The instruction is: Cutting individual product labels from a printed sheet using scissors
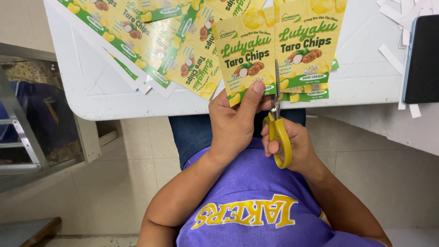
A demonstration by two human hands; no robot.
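Gripping yellow-handled scissors (279, 120), the right hand (290, 145) has fingers closed through the loops, blades pointing up and away. Left hand (233, 121) pinches the lower edge of a printed yellow-green label sheet (279, 43), thumb on top. The blades sit in the seam between two labels on that sheet. More label sheets (162, 39) lie fanned to the left on the white table (105, 91). White paper strips (392, 57) and a dark phone (423, 59) at right. Beige tiled floor (114, 187) below.

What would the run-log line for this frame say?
left hand: holds printed sheet | right hand: grips yellow scissors | blades: mid-sheet, between two labels | white table: more sheets
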